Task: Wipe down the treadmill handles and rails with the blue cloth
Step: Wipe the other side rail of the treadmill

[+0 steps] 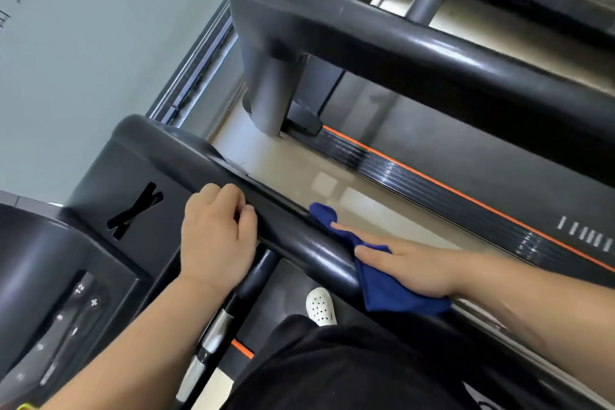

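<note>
A black treadmill side rail (pixel 309 245) runs diagonally from the console at left toward the lower right. My left hand (pixel 216 230) rests on top of the rail near the console, fingers curled over its far edge, holding no object. My right hand (pixel 402 265) lies flat on the far side of the same rail, fingers extended, pressing the blue cloth (pixel 386 289) against it. One end of the cloth sticks out past my fingertips and the rest drapes over the rail under my palm.
The console panel with buttons (pixel 66 319) sits at lower left. A second treadmill (pixel 416 53) with thick black rails and an orange-striped deck stands beyond a strip of beige floor (pixel 349 196). A white perforated shoe (pixel 320 306) stands on the belt below the rail.
</note>
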